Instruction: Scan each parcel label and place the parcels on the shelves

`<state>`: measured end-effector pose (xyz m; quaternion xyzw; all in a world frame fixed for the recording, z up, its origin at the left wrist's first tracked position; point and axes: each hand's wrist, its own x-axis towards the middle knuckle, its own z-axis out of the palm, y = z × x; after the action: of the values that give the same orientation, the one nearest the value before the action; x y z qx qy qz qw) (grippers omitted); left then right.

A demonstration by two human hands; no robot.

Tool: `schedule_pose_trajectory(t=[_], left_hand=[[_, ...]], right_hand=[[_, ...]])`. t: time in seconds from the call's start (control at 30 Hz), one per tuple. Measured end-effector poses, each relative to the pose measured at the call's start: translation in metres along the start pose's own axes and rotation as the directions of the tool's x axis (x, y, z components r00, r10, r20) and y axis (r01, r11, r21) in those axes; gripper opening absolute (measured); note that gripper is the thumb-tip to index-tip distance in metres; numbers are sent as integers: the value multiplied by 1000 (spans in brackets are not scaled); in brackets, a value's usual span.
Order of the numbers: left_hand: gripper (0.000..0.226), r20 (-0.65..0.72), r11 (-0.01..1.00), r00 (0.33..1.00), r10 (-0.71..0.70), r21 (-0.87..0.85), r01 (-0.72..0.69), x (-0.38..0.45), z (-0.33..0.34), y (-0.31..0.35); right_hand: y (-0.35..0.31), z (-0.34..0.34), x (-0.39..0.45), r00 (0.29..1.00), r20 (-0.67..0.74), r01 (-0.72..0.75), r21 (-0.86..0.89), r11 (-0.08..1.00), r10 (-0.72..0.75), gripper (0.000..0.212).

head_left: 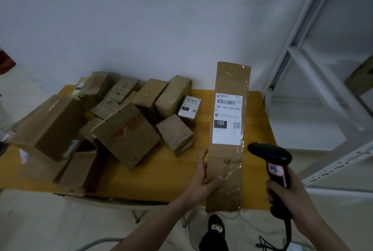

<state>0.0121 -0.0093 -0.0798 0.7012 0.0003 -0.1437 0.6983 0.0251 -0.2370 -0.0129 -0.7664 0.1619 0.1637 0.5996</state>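
The left hand [203,182] gripped the long parcel [228,135] by its lower left edge, upright above the table [161,180], its label [227,118] facing the person, while the right hand [286,192] clasped the scanner [272,162] just right of it, head below the label.

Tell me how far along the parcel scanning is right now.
Early. Done: one box seems to sit on the shelf rack. In hand: the left hand holds the long parcel, label facing the scanner gripped by the right hand. Left: the pile of boxes on the table.
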Motion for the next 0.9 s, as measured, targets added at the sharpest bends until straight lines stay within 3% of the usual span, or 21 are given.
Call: schedule_pose_trajectory(t=[0.4, 0.9], left_hand=[[70, -9, 996, 998, 67, 52, -66, -18, 15, -14], [76, 3, 997, 997, 81, 21, -81, -19, 14, -21]], right_hand=[[-74, 38, -94, 943, -47, 332, 43, 942, -330, 27], [-74, 38, -85, 953, -46, 302, 72, 951, -299, 24]])
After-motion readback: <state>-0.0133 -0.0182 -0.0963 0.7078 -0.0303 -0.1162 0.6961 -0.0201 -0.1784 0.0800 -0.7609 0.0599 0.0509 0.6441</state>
